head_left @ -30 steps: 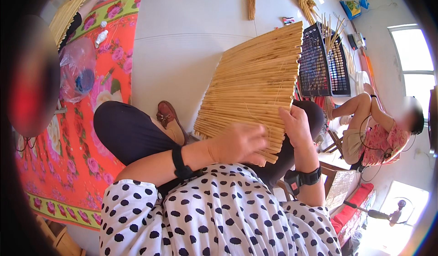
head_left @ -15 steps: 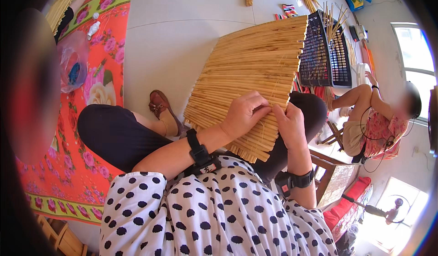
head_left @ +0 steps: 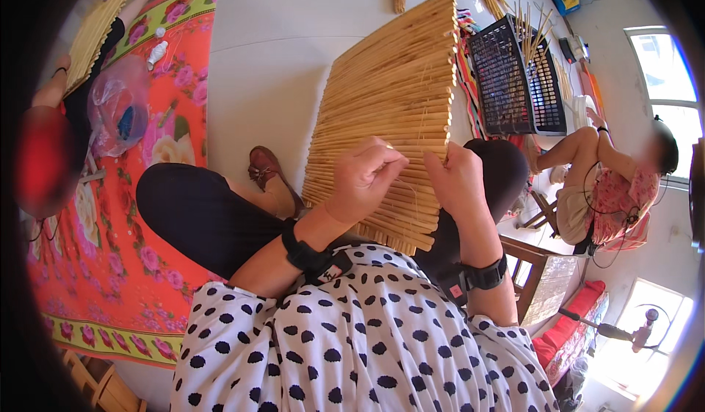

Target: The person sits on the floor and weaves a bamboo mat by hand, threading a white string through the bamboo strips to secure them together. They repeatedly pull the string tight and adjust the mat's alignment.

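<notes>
Left fingers [head_left: 383,158] drawn away from right fingers [head_left: 463,162]; stick mat [head_left: 382,92] shifted leftward.

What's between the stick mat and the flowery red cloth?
Between the stick mat and red cloth, the head view shows pale floor, a brown shoe and a dark-trousered leg.

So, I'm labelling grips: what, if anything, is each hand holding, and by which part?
The right hand holds the stick mat by its right edge. The left hand pinches its fingers over it; whether they hold anything cannot be told.
</notes>
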Action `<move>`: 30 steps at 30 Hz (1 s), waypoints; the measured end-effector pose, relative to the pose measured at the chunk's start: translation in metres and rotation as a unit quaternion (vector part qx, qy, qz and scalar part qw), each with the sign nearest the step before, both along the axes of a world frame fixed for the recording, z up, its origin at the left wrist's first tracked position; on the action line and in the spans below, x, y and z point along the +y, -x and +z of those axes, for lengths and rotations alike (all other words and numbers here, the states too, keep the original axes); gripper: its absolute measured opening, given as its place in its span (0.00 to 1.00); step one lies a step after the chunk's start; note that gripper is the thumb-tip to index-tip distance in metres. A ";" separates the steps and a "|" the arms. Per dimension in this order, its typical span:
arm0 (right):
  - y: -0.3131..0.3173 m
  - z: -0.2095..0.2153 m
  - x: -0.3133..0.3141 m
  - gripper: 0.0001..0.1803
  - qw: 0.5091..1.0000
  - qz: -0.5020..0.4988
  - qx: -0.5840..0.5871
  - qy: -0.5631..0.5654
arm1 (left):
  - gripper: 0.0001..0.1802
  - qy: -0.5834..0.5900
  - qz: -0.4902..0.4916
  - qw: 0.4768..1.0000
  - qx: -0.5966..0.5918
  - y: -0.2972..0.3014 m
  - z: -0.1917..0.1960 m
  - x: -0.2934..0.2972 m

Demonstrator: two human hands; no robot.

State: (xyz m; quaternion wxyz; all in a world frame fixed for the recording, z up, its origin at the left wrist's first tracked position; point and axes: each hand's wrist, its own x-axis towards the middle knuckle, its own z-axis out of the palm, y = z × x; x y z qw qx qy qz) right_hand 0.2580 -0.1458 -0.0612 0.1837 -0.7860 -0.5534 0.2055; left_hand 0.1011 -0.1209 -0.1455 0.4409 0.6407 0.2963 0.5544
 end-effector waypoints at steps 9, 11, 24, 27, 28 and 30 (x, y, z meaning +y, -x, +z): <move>-0.018 -0.008 0.013 0.17 0.999 -0.011 0.002 -0.030 | 0.09 0.096 -0.017 0.994 0.042 0.022 -0.016 0.014; -0.008 -0.002 0.014 0.18 1.000 -0.019 0.002 -0.020 | 0.09 0.089 -0.071 0.989 0.094 0.005 -0.015 0.011; 0.012 0.006 0.020 0.15 0.999 0.014 -0.042 -0.025 | 0.15 0.044 0.023 0.999 0.011 -0.022 -0.004 0.016; 0.008 0.004 0.019 0.15 0.998 0.006 -0.066 -0.023 | 0.18 0.058 0.105 0.988 -0.102 0.013 0.005 0.018; -0.011 -0.007 0.017 0.15 0.997 -0.008 -0.067 -0.028 | 0.19 0.033 0.163 0.958 -0.233 0.031 0.008 0.029; -0.027 -0.011 0.010 0.15 0.996 -0.017 -0.062 -0.058 | 0.21 0.111 0.218 0.959 -0.139 0.086 0.020 0.044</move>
